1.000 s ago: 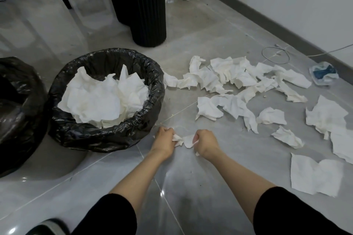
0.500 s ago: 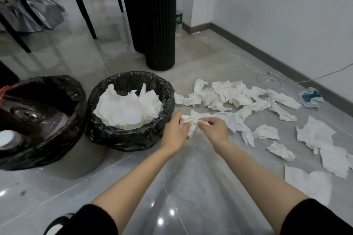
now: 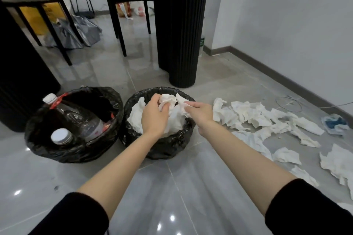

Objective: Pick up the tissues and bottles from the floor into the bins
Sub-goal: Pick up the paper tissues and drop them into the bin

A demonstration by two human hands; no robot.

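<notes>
Both hands have come up from the floor and now hang over the tissue bin, bringing the paper with them. My left hand (image 3: 155, 114) is curled round a crumpled white tissue wad (image 3: 168, 100). My right hand (image 3: 200, 113) pinches a white tissue flap (image 3: 181, 104) between thumb and fingertips. I cannot tell whether wad and flap are one piece.

Below them, the round bin lined with a black plastic bag (image 3: 162, 146) is heaped with white tissues nearly to its rim. Just beside it on the left sits a second black-bagged bin (image 3: 76, 151) holding clear plastic bottles with white caps (image 3: 80, 120). A black fluted column (image 3: 177, 34) stands close behind the tissue bin. Grey tiled floor (image 3: 172, 187) lies open toward me. Rumpled white tissues (image 3: 248, 116) litter it to the right, short of the dark skirting.
</notes>
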